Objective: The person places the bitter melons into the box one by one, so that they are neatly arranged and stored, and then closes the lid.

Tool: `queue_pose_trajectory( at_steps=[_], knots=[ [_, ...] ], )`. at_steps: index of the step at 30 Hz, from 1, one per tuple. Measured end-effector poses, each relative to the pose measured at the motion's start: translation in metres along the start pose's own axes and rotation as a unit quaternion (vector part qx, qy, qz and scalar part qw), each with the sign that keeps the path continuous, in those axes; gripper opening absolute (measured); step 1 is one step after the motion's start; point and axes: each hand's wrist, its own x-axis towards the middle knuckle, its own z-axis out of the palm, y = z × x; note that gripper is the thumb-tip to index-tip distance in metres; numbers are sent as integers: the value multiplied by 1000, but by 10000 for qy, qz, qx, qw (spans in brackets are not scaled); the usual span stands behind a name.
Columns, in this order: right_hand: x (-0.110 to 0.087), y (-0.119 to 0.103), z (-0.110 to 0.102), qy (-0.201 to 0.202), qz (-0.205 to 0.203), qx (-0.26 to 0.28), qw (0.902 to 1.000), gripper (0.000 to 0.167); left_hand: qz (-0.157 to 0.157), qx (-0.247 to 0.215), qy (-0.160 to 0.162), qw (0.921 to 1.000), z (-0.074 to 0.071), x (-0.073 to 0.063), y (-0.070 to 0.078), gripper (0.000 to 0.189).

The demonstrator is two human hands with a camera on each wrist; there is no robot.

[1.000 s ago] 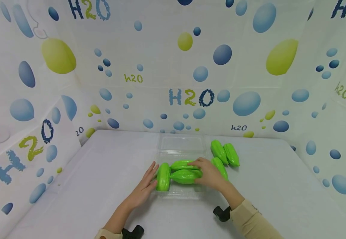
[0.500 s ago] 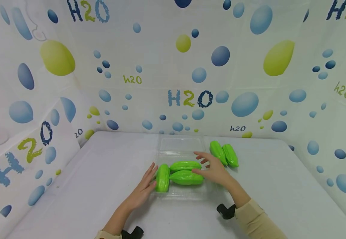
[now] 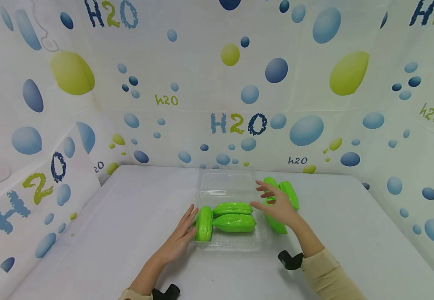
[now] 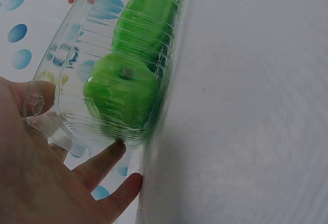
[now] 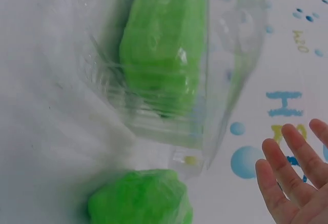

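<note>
In the head view, 2 black wrist devices (image 3: pixel 291 260) sit nearest. The left hand (image 3: pixel 179 235), grip relaxed, lays straight fingers against the clear container (image 3: pixel 228 240). Inside are 3 green pieces (image 3: pixel 234 223): 1 upright at the left end, 2 crosswise beside it. The right hand (image 3: pixel 278 205), grip loose and fingers spread, hangs by 3 loose green pieces (image 3: pixel 292 196) on the white table (image 3: pixel 134 208). Behind stand the clear lid (image 3: pixel 228 181) and the spotted backdrop (image 3: pixel 194 58).

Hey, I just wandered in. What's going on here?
A person is working with a clear box, its lid folded back. Three green pieces lie inside. The left hand touches the box's side; the right hand, holding nothing, is near three loose pieces to the right.
</note>
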Motion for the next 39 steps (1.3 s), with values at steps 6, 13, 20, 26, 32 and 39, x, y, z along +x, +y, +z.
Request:
queue_pose_trajectory(
  at_steps=[6, 13, 20, 26, 32, 39],
  knots=[
    [-1, 4, -11, 166, 4, 119, 9998, 66, 10, -4, -3, 10000, 0, 0, -1, 53],
    [-1, 13, -24, 398, -100, -65, 9991, 64, -8, -12, 0, 10000, 0, 0, -1, 53],
    [0, 24, -38, 571, 32, -270, 9980, 66, 30, -66, -6, 10000, 0, 0, -1, 52],
    [-1, 35, -48, 778, 79, -334, 9964, 65, 36, -126, -8, 9999, 0, -1, 0, 52],
    [0, 47, -52, 799, 283, -315, 9959, 66, 58, -205, -10, 9998, 0, 0, 0, 53],
    [1, 58, -55, 948, 350, -298, 9944, 64, 134, -311, 7, 9994, -1, 0, -3, 53]
  ],
)
